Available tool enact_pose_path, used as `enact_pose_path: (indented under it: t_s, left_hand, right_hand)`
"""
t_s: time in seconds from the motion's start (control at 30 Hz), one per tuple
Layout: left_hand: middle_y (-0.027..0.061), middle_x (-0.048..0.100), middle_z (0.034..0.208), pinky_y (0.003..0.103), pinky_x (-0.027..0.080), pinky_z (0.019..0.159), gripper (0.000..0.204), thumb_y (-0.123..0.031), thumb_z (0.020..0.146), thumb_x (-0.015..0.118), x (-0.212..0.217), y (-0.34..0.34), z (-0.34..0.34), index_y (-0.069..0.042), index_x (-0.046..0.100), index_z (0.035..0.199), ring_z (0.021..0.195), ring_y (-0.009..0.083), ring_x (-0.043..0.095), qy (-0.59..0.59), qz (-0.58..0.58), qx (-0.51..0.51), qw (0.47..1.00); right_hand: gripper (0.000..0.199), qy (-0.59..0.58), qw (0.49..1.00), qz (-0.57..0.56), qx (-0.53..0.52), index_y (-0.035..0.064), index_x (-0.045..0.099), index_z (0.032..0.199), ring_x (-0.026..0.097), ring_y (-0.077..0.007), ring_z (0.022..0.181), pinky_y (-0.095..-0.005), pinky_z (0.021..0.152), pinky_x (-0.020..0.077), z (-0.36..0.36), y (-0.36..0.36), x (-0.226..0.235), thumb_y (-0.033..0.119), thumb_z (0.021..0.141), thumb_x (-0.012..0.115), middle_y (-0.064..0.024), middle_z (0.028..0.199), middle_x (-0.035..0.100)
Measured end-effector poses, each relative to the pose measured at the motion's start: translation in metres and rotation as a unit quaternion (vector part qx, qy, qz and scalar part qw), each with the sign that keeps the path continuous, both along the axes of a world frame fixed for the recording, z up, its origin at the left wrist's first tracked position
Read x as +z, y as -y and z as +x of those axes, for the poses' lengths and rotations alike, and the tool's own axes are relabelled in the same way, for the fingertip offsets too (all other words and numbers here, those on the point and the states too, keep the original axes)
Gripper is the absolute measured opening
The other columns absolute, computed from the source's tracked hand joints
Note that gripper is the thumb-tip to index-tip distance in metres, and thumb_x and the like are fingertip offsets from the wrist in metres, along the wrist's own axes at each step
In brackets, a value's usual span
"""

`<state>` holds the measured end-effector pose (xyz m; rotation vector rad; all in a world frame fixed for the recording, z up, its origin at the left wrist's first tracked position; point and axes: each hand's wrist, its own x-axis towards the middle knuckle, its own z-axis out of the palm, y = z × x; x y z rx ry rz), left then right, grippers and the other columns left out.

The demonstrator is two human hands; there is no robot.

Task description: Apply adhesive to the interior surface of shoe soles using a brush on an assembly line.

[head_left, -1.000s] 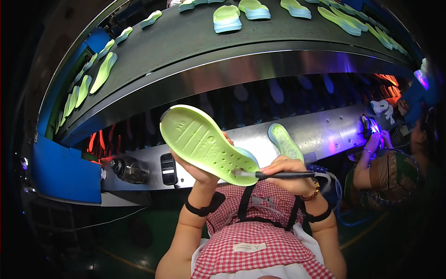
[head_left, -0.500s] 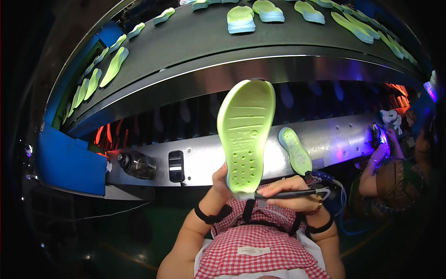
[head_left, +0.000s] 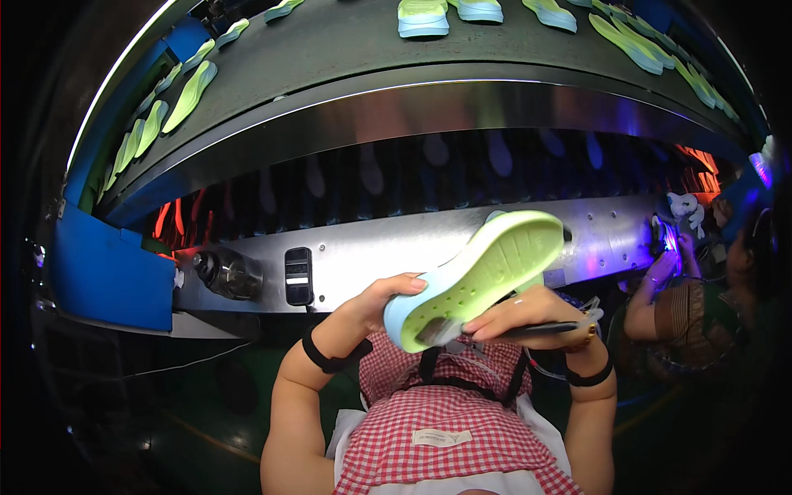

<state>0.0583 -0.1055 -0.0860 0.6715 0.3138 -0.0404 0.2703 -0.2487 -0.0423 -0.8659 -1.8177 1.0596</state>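
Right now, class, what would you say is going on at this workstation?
A person in a red checked apron holds a lime-green shoe sole up in the left hand, tread side facing the camera. The right hand presses a brush against the sole's near end. More soles lie on the grey conveyor belt above. Another person's hand works to the right under violet light.
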Motion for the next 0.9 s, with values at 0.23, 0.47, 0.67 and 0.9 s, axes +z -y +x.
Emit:
enact_pose_path:
  t_s: [0.23, 0.47, 0.67, 0.9]
  left_hand:
    - [0.0223, 0.050, 0.117, 0.035, 0.048, 0.081, 0.066, -0.037, 0.079, 0.052, 0.007, -0.002, -0.016, 0.004, 0.036, 0.128, 0.098, 0.0262, 0.056, -0.065, 0.028, -0.037, 0.997]
    - [0.0170, 0.057, 0.105, 0.026, 0.040, 0.084, 0.062, -0.042, 0.073, 0.053, 0.083, 0.034, -0.013, 0.005, 0.052, 0.113, 0.093, 0.0217, 0.055, -0.245, 0.148, 0.199, 0.937]
    - [0.0178, 0.056, 0.108, 0.028, 0.039, 0.089, 0.054, -0.039, 0.080, 0.049, 0.030, 0.007, -0.045, 0.004, 0.051, 0.113, 0.099, 0.0230, 0.054, -0.051, 0.200, 0.201, 0.957]
    - [0.0247, 0.028, 0.135, 0.054, 0.028, 0.099, 0.087, -0.073, 0.077, 0.024, -0.035, 0.005, 0.003, -0.008, 0.027, 0.135, 0.123, 0.0402, 0.032, 0.225, -0.161, 0.215, 0.936]
  right_hand:
    - [0.027, -0.011, 0.999, -0.021, 0.036, 0.0031, 0.063, 0.096, 0.062, -0.0229, 0.093, -0.0313, 0.081, 0.0483, 0.004, 0.000, 0.022, -0.003, 0.070, 0.063, -0.0108, 0.099, 0.064]
    - [0.024, 0.033, 0.998, -0.047, -0.008, 0.0021, 0.066, 0.091, 0.063, -0.0247, 0.090, -0.0281, 0.076, 0.0501, 0.013, 0.013, 0.012, -0.005, 0.069, 0.063, -0.0148, 0.098, 0.064]
    - [0.017, 0.020, 0.995, -0.015, -0.094, 0.0004, 0.065, 0.085, 0.064, -0.0239, 0.087, -0.0293, 0.073, 0.0511, 0.007, 0.027, -0.003, -0.003, 0.068, 0.066, -0.0141, 0.092, 0.065]
    - [0.024, -0.025, 0.973, 0.031, -0.228, 0.0039, 0.066, 0.087, 0.060, -0.0197, 0.085, -0.0274, 0.074, 0.0482, -0.019, 0.019, 0.001, -0.001, 0.064, 0.071, -0.0085, 0.088, 0.066]
